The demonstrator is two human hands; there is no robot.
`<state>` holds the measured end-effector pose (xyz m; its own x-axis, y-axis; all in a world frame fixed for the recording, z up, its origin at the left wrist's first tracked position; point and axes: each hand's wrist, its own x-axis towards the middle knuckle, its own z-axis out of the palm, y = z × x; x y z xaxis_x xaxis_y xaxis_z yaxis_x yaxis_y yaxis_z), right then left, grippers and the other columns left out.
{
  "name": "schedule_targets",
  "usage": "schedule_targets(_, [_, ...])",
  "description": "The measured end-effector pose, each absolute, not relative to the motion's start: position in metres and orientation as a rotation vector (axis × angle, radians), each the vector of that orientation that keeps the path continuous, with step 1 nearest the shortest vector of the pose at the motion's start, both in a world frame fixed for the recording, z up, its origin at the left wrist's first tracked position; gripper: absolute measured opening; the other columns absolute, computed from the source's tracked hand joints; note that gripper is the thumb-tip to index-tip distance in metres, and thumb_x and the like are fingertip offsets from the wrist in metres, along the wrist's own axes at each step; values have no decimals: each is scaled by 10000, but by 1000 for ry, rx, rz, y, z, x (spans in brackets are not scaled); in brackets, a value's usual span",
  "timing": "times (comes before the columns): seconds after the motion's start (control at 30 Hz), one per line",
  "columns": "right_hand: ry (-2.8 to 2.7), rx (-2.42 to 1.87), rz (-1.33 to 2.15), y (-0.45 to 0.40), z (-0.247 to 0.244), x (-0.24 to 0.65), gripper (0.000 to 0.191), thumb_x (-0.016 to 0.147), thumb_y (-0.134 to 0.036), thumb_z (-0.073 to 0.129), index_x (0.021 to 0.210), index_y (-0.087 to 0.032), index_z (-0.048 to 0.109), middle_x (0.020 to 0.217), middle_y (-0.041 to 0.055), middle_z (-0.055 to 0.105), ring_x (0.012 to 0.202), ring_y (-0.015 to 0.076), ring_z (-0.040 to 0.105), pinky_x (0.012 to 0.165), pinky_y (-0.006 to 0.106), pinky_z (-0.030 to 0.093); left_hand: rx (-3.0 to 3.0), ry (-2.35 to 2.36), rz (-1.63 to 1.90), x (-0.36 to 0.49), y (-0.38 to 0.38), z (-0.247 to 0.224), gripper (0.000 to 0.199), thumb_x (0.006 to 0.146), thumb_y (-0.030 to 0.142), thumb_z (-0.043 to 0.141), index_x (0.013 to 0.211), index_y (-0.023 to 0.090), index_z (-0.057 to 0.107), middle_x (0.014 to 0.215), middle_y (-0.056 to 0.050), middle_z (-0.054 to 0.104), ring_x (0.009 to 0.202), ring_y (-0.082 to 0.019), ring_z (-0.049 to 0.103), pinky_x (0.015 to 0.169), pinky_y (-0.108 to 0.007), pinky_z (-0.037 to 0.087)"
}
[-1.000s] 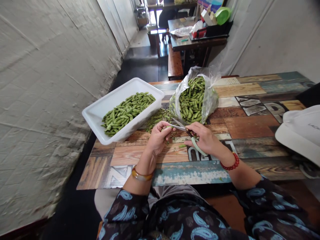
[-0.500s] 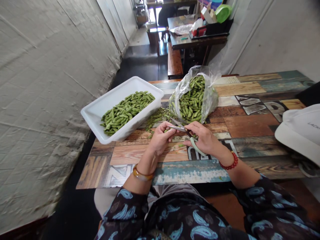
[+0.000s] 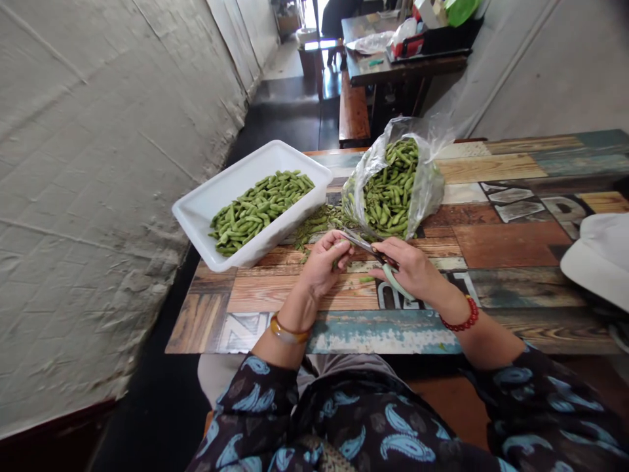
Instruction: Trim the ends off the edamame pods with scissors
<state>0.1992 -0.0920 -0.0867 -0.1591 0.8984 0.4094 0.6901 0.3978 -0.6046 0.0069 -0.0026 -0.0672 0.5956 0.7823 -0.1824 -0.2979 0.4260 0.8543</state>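
Observation:
My left hand (image 3: pixel 327 263) pinches a green pod, mostly hidden by the fingers. Green-handled scissors (image 3: pixel 397 282) are in my right hand (image 3: pixel 410 267), their blades together and reaching to the left fingertips. Behind my left hand, green trimmings (image 3: pixel 314 226) lie in a heap on the patchwork-patterned table (image 3: pixel 304 295). To the left, a white plastic tub (image 3: pixel 196 213) holds green pods (image 3: pixel 260 210). A clear plastic bag (image 3: pixel 427 190), open toward me and full of pods, stands just beyond my right hand.
At the right edge of the table is a white cap (image 3: pixel 597 262). A rough pale wall (image 3: pixel 98 183) runs along the left. Farther back stand a wooden bench (image 3: pixel 354 111) and a second table (image 3: pixel 373 72) with a black tray and plastic bags on it.
The scissor blades, spread apart before, have come together at the left fingertips. The whole view has shifted, so the tub, bag and hands appear slightly farther right and higher.

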Motion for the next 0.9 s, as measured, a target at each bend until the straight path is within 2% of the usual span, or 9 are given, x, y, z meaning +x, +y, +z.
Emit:
schedule_targets(0.2, [-1789, -1419, 178, -88, -80, 212, 404, 882, -435, 706, 1205, -202, 639, 1017, 105, 661, 927, 267, 648, 851, 410, 548, 770, 580, 723, 3, 4, -63, 328, 701, 351, 766, 790, 186, 497, 788, 16, 613, 537, -58, 518, 402, -153, 276])
schedule_targets(0.33, [-1720, -1488, 154, -88, -75, 219, 441, 882, -486, 691, 1222, -210, 637, 1019, 101, 671, 915, 264, 645, 860, 419, 547, 1083, 626, 620, 6, -1, -66, 293, 788, 400, 724, 754, 185, 528, 702, 21, 604, 466, -56, 453, 396, -180, 246])
schedule_targets(0.43, [-1722, -1483, 155, -88, -73, 219, 426, 884, -479, 691, 1213, -213, 641, 1024, 96, 666, 910, 253, 641, 852, 400, 546, 1626, 642, 499, 11, -7, -71, 170, 787, 312, 724, 734, 167, 654, 686, -15, 647, 580, -104, 530, 539, -217, 377])
schedule_targets(0.5, [-1730, -1476, 145, -88, -74, 218, 406, 880, -453, 704, 1203, -216, 643, 1014, 90, 663, 911, 250, 641, 846, 393, 546, 1934, 636, 452, 12, -9, -74, 87, 770, 234, 717, 713, 173, 695, 716, -35, 680, 688, -149, 584, 650, -250, 418])
schedule_targets(0.57, [-1737, -1487, 140, -88, -75, 217, 398, 872, -430, 719, 1200, -219, 642, 997, 84, 663, 906, 251, 642, 835, 393, 548, 2099, 652, 435, 12, -11, -75, 15, 764, 194, 705, 757, 197, 718, 721, -34, 688, 693, -168, 586, 659, -263, 405])
schedule_targets(0.67, [-1739, -1508, 142, -88, -76, 216, 384, 874, -413, 721, 1196, -220, 640, 996, 84, 667, 899, 249, 647, 822, 392, 552, 2205, 660, 391, 9, -13, -74, 96, 747, 158, 703, 809, 228, 723, 707, -28, 681, 635, -171, 561, 611, -259, 361])
schedule_targets(0.8, [-1753, -1485, 137, -87, -78, 215, 370, 891, -409, 701, 1188, -197, 640, 1015, 101, 674, 915, 254, 649, 829, 401, 553, 2264, 635, 263, 7, -17, -71, 92, 740, 130, 689, 758, 221, 690, 676, -25, 648, 589, -156, 522, 583, -258, 316])
schedule_targets(0.9, [-1763, -1457, 138, -86, -80, 215, 380, 895, -413, 696, 1198, -194, 634, 1023, 105, 676, 907, 249, 650, 837, 406, 557, 2153, 634, 353, 8, -15, -68, 59, 771, 171, 677, 729, 200, 648, 650, -12, 607, 585, -137, 488, 580, -251, 315])
